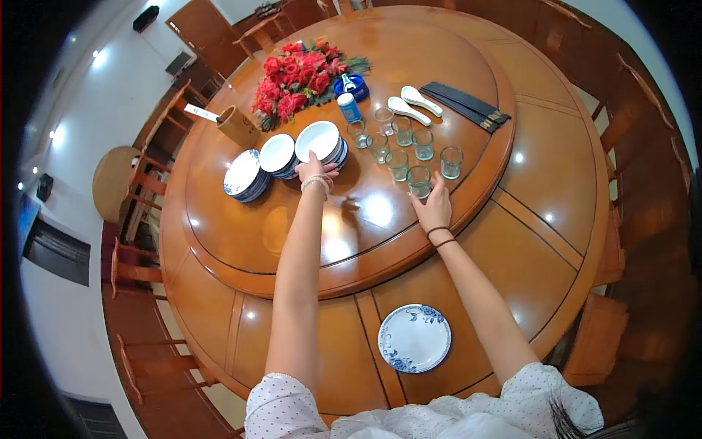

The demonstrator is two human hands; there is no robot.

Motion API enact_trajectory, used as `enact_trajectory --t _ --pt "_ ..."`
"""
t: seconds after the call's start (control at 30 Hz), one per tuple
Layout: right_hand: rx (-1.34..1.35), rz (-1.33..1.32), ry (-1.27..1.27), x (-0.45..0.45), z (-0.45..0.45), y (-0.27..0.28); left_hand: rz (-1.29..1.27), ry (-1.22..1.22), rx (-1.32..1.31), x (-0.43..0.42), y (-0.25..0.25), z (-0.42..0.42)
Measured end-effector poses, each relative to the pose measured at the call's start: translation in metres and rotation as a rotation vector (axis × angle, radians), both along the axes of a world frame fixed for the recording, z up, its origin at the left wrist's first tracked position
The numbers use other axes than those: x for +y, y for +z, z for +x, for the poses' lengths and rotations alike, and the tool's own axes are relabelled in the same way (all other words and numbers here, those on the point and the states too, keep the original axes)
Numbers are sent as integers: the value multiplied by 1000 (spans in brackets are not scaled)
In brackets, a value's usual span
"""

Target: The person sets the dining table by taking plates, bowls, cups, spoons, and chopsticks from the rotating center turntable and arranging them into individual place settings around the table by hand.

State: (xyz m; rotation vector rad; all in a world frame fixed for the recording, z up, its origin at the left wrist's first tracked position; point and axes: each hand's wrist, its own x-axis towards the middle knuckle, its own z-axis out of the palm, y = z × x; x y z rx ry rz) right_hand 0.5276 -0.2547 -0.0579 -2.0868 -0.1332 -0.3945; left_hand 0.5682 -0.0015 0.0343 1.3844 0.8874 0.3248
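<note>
My left hand (316,170) grips the near rim of a white bowl (319,139) at the top of a stack, with a finger or thumb over the edge. A second stack of bowls (278,152) stands just left of it, and a stack of blue-patterned small plates (242,173) is farther left. My right hand (434,205) is closed around the near side of a clear drinking glass (419,180). Several more glasses (423,145) stand upright behind and beside it. On the table edge before me lies a blue-flowered plate (414,338).
A round turntable (292,260) tops the large wooden table (512,285). Two white spoons (409,110) and black chopsticks (468,106) lie at the right. Red flowers (292,80), a blue ashtray (352,88), a blue can (349,108) and a wooden holder (238,126) stand farther back.
</note>
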Motion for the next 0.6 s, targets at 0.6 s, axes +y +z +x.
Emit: enact_trajectory --t 0.6 --pt "86 56 163 21 -37 2 78 280 -110 -6 22 -9"
